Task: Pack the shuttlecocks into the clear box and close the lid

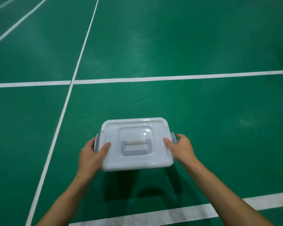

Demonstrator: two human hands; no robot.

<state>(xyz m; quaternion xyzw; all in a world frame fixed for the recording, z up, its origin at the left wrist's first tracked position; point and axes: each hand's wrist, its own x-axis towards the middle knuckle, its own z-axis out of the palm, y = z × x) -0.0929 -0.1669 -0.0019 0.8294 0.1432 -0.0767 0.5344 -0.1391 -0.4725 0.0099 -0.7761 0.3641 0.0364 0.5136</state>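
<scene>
White plastic lid (136,144) sits on the box, grey handle (136,146) flat on top. Left hand (92,154) and right hand (180,148) grip its ends, thumbs on lid, fingers curled around grey side latches (173,137). Green court floor (170,46) with white lines (170,77) around.

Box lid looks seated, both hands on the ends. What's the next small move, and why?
Probably swing the side latches up onto the lid. The left hand and right hand each grip an end of the box, thumbs on the lid, fingers at the grey latches, which seem to stand out from the sides. The lid lies flat; no shuttlecocks show on the floor.
</scene>
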